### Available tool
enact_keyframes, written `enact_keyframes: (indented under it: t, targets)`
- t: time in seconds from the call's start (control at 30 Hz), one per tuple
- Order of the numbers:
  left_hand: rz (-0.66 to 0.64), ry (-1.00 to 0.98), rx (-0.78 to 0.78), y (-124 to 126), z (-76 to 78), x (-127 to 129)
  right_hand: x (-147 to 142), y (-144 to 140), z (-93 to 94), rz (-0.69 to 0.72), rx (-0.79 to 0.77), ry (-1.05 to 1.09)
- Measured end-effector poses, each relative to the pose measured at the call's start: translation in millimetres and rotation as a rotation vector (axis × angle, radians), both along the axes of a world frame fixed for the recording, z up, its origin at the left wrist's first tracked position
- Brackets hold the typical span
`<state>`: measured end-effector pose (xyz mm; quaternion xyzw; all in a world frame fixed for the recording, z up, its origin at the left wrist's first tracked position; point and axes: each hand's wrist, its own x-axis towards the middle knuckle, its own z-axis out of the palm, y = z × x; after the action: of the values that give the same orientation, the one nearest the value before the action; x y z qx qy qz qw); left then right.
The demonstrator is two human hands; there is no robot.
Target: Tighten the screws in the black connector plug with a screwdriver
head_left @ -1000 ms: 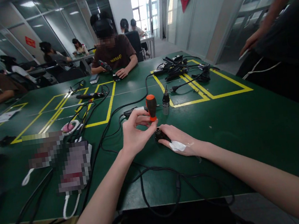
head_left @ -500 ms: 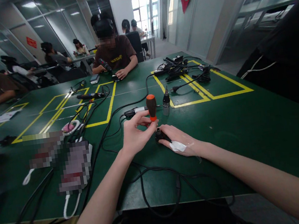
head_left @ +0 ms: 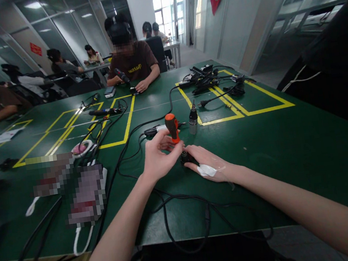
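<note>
My left hand (head_left: 161, 157) pinches a screwdriver (head_left: 172, 127) with a dark handle and orange ends. Its handle leans to the left at the top, and its shaft is not visible behind my fingers. Just below, my right hand (head_left: 209, 162) grips a small black cylindrical part (head_left: 184, 157) with a metal ring on top, close to the tabletop. A white patch is taped near my right wrist. Behind my hands stands a black and grey tool piece (head_left: 193, 120) with a pointed metal tip. A silver and black pen-shaped tool (head_left: 156, 130) lies behind my left hand.
Black cables (head_left: 183, 196) loop over the green table (head_left: 281, 154) in front of me. Two phone-like devices (head_left: 87, 194) with white cords lie at left. A pile of black cables and adapters (head_left: 204, 78) sits at the back. A person (head_left: 134, 62) works across the table.
The screwdriver handle has tipped from nearly upright to leaning left, and its lower end has come slightly nearer the black part. My right hand stays in place.
</note>
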<state>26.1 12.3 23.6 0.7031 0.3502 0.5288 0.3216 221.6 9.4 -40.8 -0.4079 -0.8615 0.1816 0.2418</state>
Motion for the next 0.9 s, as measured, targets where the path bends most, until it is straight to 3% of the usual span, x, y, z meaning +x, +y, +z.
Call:
enact_keyframes:
  t: [0.4, 0.6, 0.9]
  targets:
    - [-0.066, -0.079, -0.052, 1.2, -2.1, -0.3, -0.1, -0.6, 0.7, 0.007, -0.002, 0.017]
    - [-0.017, -0.094, 0.009, 1.6, 1.7, 0.3, 0.4, -1.8, 1.6, -0.004, 0.018, 0.002]
    - [-0.123, -0.205, -0.064, 4.8, 0.7, 0.3, -0.6, -0.6, 2.4, -0.007, 0.017, -0.011]
